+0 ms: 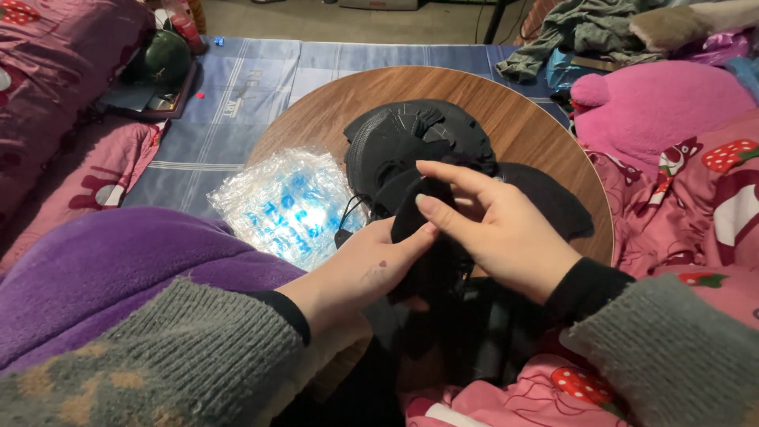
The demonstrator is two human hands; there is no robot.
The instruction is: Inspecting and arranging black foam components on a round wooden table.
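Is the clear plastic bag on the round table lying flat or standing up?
Lying flat. The clear plastic bag with blue print rests crumpled on the round wooden table, partly over its left edge, untouched by either hand.

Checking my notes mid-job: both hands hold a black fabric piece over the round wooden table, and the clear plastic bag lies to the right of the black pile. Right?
Not quite. In the head view the clear plastic bag lies left of the black pile, not right. Both hands, left hand and right hand, do hold the black fabric piece over the round wooden table.

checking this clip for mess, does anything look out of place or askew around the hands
Nothing looks spilled or damaged. The crinkled clear plastic bag hangs over the edge of the round wooden table rather than lying fully on it. Both the left hand and right hand pinch a black fabric piece, beside a loose pile of black pieces.
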